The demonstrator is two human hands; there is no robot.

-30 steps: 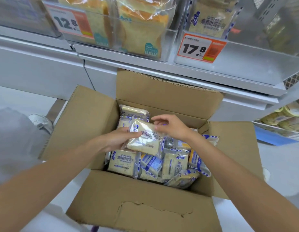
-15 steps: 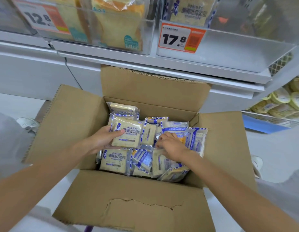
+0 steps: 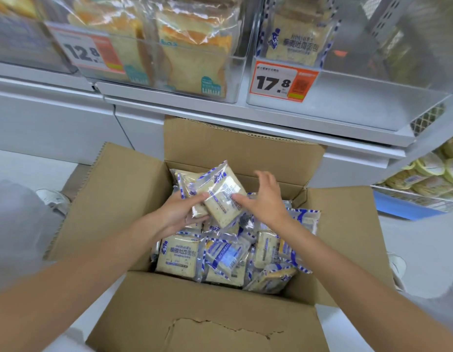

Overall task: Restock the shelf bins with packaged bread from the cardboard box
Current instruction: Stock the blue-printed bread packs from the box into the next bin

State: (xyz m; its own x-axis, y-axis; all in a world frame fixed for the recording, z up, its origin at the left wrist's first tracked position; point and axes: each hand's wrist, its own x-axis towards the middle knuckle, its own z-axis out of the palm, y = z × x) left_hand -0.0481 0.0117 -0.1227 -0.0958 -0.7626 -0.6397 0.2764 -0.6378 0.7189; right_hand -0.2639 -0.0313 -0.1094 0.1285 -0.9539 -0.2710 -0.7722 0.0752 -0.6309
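An open cardboard box [image 3: 134, 207] sits on the floor below the shelf, holding several blue-and-white bread packs [image 3: 177, 255]. My left hand [image 3: 177, 214] grips a raised bread pack [image 3: 224, 199] above the box, thumb on top and fingers beneath; a second pack seems tucked behind it. My right hand [image 3: 266, 201] is beside the pack with fingers spread, its thumb touching the pack's right side. Above, a clear shelf bin [image 3: 347, 97] with a 17.8 price tag [image 3: 281, 82] holds the same kind of bread [image 3: 294, 39] at its left end.
A neighbouring clear bin [image 3: 235, 80] with a 12.8 tag holds bagged toast loaves [image 3: 192, 59]. The white shelf edge [image 3: 271, 123] overhangs the box's rear flap. A lower wire shelf at right carries round cakes [image 3: 431, 174]. A white shoe [image 3: 52, 199] is left of the box.
My left hand has lifted its bread pack higher, tilted. My right hand left the loose packs deep in the box and came up beside the held pack. The view dropped closer to the box.
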